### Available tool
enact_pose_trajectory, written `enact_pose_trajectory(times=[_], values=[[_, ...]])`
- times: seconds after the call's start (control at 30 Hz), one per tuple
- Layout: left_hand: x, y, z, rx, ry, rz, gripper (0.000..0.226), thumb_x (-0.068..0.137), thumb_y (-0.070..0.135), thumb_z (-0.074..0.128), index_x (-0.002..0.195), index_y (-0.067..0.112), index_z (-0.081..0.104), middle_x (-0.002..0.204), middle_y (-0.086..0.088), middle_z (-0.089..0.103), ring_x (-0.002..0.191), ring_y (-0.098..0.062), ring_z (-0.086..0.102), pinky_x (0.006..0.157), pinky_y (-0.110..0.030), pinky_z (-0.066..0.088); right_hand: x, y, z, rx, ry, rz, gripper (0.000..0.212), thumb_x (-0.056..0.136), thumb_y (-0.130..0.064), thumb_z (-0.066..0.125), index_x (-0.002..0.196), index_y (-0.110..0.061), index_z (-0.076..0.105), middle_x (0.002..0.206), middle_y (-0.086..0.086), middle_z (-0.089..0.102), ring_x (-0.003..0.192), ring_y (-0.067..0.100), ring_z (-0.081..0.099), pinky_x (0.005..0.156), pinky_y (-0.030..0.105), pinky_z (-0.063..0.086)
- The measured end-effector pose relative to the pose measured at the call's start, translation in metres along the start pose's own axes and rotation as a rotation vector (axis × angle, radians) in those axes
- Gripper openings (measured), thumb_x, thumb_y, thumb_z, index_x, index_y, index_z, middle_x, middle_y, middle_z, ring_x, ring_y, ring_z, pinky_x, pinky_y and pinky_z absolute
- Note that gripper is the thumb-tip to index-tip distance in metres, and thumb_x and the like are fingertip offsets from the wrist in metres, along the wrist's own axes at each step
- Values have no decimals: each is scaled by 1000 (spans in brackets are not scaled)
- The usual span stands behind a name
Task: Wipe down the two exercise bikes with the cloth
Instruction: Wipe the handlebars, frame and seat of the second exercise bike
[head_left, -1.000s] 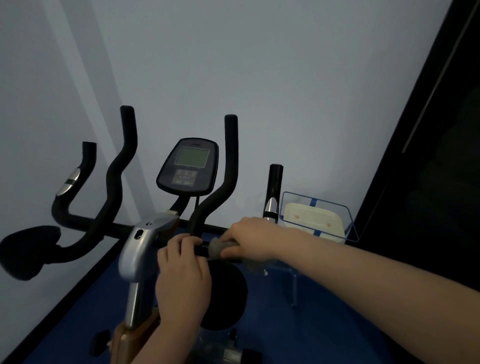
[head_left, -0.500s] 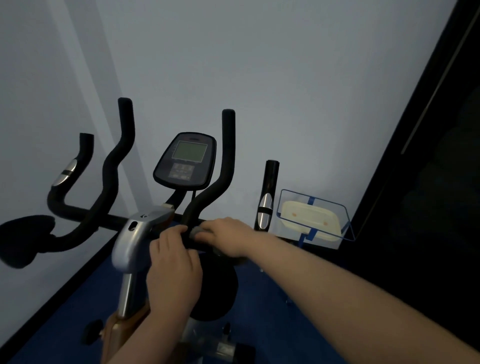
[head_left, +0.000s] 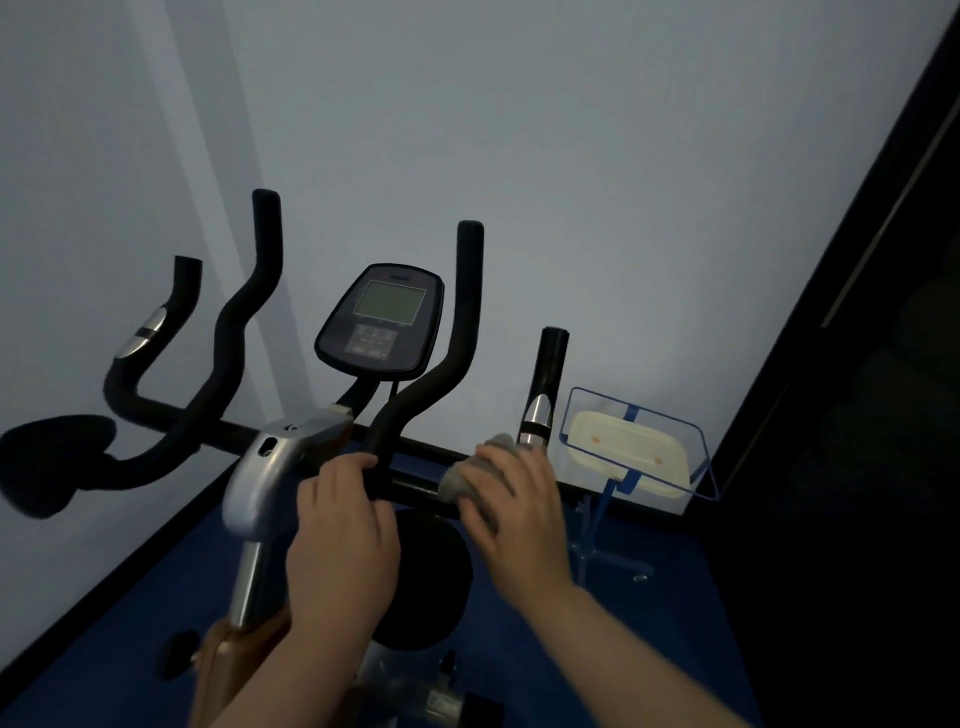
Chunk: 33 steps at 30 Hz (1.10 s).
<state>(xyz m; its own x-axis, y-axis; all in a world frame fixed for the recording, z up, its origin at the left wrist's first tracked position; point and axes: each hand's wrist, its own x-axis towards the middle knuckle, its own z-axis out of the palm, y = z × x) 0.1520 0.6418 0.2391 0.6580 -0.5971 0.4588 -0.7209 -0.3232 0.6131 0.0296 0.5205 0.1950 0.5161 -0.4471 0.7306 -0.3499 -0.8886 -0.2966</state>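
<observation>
Grey cloth (head_left: 478, 470) is sitting bunched on the black crossbar (head_left: 415, 486) of the exercise bike (head_left: 270, 467), right of the middle, and the person's right hand (head_left: 519, 506) is lying over it, fingers curled around the wad and pressing it against the bar. The left hand (head_left: 337, 525) is gripping the same bar just left of that, at the foot of the right-hand inner handle (head_left: 457, 338), fingers wrapped over the top. The two hands are sitting near each other on the bar but are not touching; a short stretch of bare black tube is showing between them. Above them the oval console (head_left: 382, 319) is tilting back toward the person, its pale screen dark and unlit-looking, with a block of buttons beneath that is too dim to read. A silver housing (head_left: 270, 467) is capping the stem just beside the left hand. Further left, the other inner handle (head_left: 244, 317) is curving upward, and an outer grip with a silver band (head_left: 143, 332) is standing beyond it. A matching short upright grip (head_left: 545, 384) is rising just behind the right hand. Off to the right, against the pale wall (head_left: 571, 156), a clear holder with blue edges (head_left: 639, 447) is standing on a thin stand with a cream-coloured slab inside. Blue floor (head_left: 130, 597) is showing below everything.
</observation>
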Motion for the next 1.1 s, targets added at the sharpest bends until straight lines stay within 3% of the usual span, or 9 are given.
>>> enact_pose_trajectory(times=[0.07,0.17,0.33,0.47,0.57,0.7,0.87,0.97,1.1], values=[[-1,2,0,27,-10,-10,27,87,11,46,112,22,50,109,11,47,96,1,33,55,-14,29,23,16,-7,-25,22,1,24,89,-19,62,113,-15,65,125,2,54,115,22,47,102,33,35],[0,8,1,73,-36,-70,27,89,5,50,110,22,53,117,7,50,100,-6,39,56,-21,37,59,30,-20,88,176,386,31,95,-16,60,126,-19,61,141,1,46,131,17,37,107,25,27],[8,29,4,236,-68,-74,31,85,12,58,113,27,59,122,6,53,117,-17,47,98,-39,39,21,-17,3,589,317,782,46,99,-40,43,142,-48,27,146,-20,31,122,-17,36,95,1,32],[8,56,26,234,-114,-47,24,88,26,55,108,38,58,118,19,53,114,-5,47,102,-25,23,66,26,-11,728,246,1036,26,101,-41,42,119,-24,50,104,-6,61,96,10,60,74,22,47],[7,67,42,215,-118,-113,17,88,33,53,100,43,59,110,26,55,102,4,49,87,-18,14,92,40,-19,840,232,1136,25,101,-45,39,107,-24,51,89,-4,62,76,9,61,64,27,45],[7,64,47,248,-92,-127,13,85,30,57,89,42,61,97,27,60,94,5,54,81,-19,16,46,13,-7,872,283,1050,12,101,-46,38,100,-51,49,95,-7,66,74,-1,63,59,18,47],[7,65,47,267,-84,-160,14,86,28,56,87,40,63,93,27,60,93,6,53,84,-19,21,119,68,-19,975,239,1095,36,103,-46,30,114,-22,54,105,10,66,94,25,65,90,49,52],[7,68,46,255,-66,-182,15,87,25,58,86,40,63,87,27,57,88,5,52,85,-17,21,112,61,-16,761,298,739,32,105,-32,34,133,-23,47,133,3,51,116,16,56,102,39,46],[5,68,45,182,6,-227,18,87,21,61,83,39,64,72,28,54,70,10,49,86,-18,28,84,67,-12,364,88,122,40,101,-29,38,138,-22,51,154,-2,34,146,18,16,120,25,6]])
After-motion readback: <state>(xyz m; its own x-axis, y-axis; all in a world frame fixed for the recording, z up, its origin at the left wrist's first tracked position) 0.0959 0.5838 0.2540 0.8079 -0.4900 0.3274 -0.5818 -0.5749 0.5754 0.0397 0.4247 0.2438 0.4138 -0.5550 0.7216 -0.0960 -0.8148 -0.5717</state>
